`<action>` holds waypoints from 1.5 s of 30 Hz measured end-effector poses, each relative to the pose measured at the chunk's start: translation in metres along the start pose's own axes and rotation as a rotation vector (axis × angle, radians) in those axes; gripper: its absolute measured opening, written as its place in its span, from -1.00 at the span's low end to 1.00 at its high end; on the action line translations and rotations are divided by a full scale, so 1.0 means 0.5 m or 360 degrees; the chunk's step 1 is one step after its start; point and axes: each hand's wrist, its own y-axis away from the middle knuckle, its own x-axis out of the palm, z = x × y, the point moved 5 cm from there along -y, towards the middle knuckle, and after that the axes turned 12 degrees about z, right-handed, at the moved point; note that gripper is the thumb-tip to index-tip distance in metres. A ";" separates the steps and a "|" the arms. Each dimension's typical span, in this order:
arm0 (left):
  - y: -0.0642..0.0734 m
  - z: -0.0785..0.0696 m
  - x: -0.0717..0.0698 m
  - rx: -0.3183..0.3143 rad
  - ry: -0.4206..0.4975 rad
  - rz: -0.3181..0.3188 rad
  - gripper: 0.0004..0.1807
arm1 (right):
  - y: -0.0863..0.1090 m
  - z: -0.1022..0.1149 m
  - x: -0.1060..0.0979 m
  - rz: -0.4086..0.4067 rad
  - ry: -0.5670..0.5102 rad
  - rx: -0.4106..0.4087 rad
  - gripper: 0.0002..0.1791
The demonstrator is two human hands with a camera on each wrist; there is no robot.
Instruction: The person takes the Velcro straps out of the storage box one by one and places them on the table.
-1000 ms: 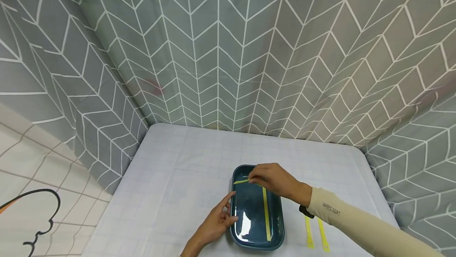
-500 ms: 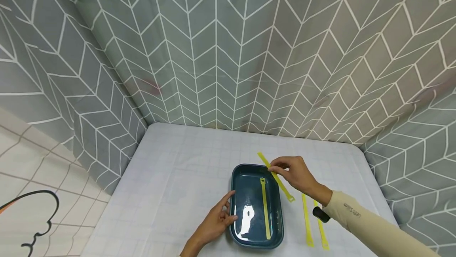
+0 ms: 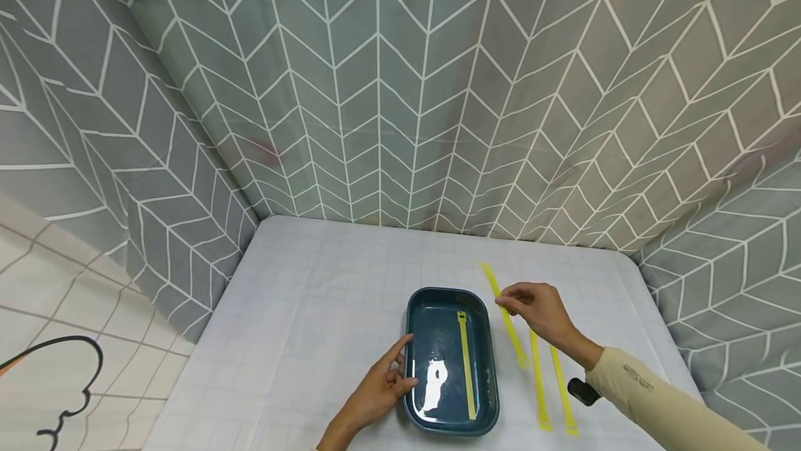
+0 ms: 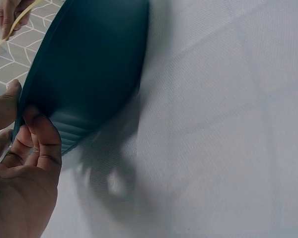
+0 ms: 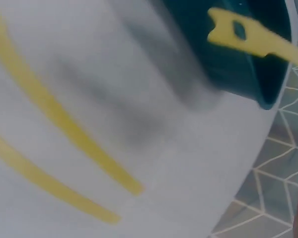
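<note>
My left hand [image 3: 378,392] grips the left rim of a dark teal rectangular tray [image 3: 432,343]. In the left wrist view, its curled fingers [image 4: 49,148] lie against the tray's outer wall [image 4: 94,59]. One yellow strap with a slotted head, like a cable tie [image 3: 466,371], lies lengthwise inside the tray. My right hand [image 3: 541,308] pinches a second yellow cable tie [image 3: 515,340] near its middle, above the table just right of the tray. Its slotted end [image 5: 258,39] shows in the right wrist view; most of the right hand is out of that view.
Two more yellow cable ties [image 3: 539,388] [image 3: 565,395] lie side by side on the white-covered table [image 3: 338,298], right of the tray. A dark wrist device [image 3: 583,392] sits on the right forearm. Grey patterned curtains [image 3: 400,124] enclose the table's back and sides.
My right hand has lifted a cable tie out from over the tray and carried it right, past the rim. The left hand and the tray stay in place.
</note>
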 end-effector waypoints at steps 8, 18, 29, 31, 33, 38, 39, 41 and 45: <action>0.000 0.000 0.002 -0.0012 -0.0003 0.0013 -0.17 | 0.030 -0.057 0.017 0.0044 -0.0082 0.0266 -0.82; 0.000 -0.001 0.002 -0.0027 0.0009 0.0013 -0.18 | 0.068 -0.112 0.045 0.0118 -0.0209 0.0634 -0.82; -0.002 0.002 0.004 -0.0057 -0.0015 0.0002 -0.18 | 0.098 -0.156 0.067 0.0140 -0.0148 0.0768 -0.84; -0.002 -0.001 0.003 -0.0044 -0.0028 0.0000 -0.18 | 0.099 -0.158 0.068 0.0143 -0.0129 0.0766 -0.83; -0.003 -0.004 0.003 -0.0032 -0.0025 -0.0001 -0.18 | 0.102 -0.161 0.069 0.0140 -0.0127 0.0786 -0.83; -0.003 -0.002 0.003 -0.0041 -0.0014 -0.0001 -0.18 | 0.110 -0.165 0.072 0.0145 -0.0146 0.0849 -0.86; -0.003 -0.001 0.003 -0.0043 -0.0016 -0.0002 -0.18 | 0.110 -0.166 0.073 0.0147 -0.0149 0.0863 -0.85; -0.002 -0.001 0.003 -0.0050 -0.0019 -0.0003 -0.18 | 0.112 -0.168 0.075 0.0153 -0.0159 0.0891 -0.84; -0.002 -0.003 0.002 -0.0055 -0.0013 -0.0002 -0.18 | 0.113 -0.172 0.082 0.0168 -0.0179 0.0933 -0.83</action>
